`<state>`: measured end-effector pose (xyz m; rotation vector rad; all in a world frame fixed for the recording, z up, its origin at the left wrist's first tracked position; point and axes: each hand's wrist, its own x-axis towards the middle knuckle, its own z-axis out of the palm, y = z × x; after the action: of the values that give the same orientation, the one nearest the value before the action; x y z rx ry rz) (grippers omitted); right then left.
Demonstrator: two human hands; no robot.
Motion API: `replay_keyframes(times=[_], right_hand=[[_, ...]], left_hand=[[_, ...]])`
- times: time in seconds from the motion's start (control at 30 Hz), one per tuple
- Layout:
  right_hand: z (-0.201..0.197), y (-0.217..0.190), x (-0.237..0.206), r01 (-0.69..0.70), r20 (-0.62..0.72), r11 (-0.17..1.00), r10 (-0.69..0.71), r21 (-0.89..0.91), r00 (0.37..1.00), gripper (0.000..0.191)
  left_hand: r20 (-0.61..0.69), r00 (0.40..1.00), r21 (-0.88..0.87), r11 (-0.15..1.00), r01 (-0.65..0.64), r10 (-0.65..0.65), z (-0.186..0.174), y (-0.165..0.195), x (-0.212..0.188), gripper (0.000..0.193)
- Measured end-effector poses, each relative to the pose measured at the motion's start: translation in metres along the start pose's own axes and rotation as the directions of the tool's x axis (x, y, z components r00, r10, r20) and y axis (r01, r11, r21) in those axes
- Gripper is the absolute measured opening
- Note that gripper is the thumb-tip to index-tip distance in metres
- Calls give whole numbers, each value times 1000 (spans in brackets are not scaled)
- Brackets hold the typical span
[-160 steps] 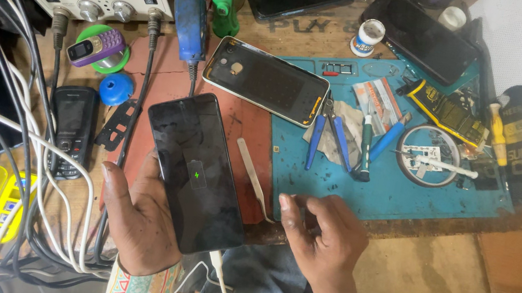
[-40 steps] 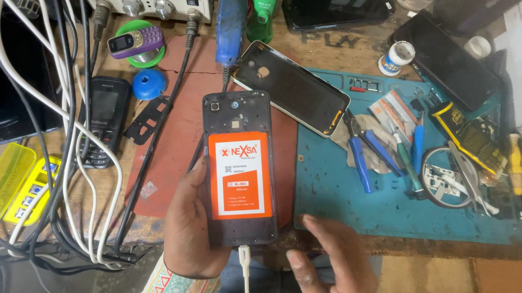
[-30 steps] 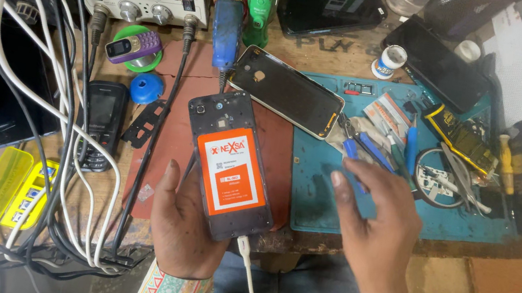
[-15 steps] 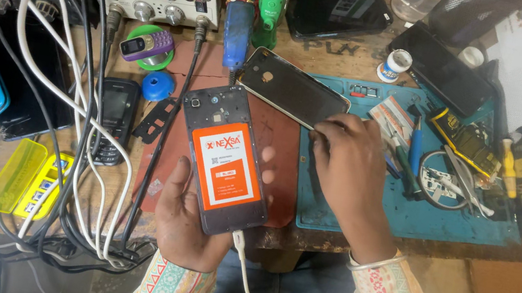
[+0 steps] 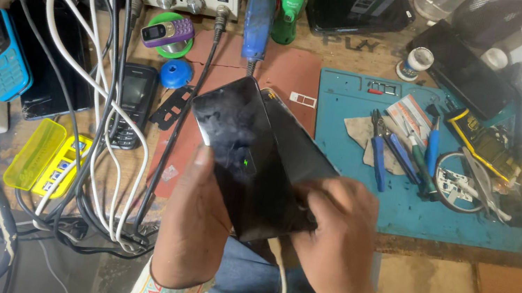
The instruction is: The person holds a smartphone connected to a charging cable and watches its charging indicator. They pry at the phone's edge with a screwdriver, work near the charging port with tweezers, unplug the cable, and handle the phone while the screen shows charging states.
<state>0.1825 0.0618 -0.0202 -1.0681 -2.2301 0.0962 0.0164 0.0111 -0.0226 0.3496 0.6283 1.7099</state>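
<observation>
Since half a second ago I've flipped the smartphone point(image 5: 241, 157) screen-up, its orange battery now hidden, and brought the black back cover point(image 5: 301, 157) off the bench in behind it. My left hand point(image 5: 194, 227) grips the phone from beneath, thumb on the glass, above the bench edge. My right hand point(image 5: 338, 234) pinches the lower corner where cover and phone meet. Both look light, stiff and slick; the glass seems fragile, so I'd hold by the edges. A white cable point(image 5: 277, 280) hangs below.

Left hand point(image 5: 194, 227) and right hand point(image 5: 339, 230) grip, fingers curled.
</observation>
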Motion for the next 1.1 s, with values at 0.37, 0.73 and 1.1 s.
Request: replay_keyframes(times=[0.37,0.73,1.1], right_hand=[[6,12,1,-130,-75,983,141,128,987,26],[-2,1,0,-311,76,894,303,322,950,27],[-5,-12,-14,-365,175,829,321,424,931,41]], left_hand=[[-84,996,84,996,28,-21,-3,7,0,75],[122,980,557,806,-201,160,9,-1,15,78],[140,941,986,41,-160,306,15,-11,10,98]])
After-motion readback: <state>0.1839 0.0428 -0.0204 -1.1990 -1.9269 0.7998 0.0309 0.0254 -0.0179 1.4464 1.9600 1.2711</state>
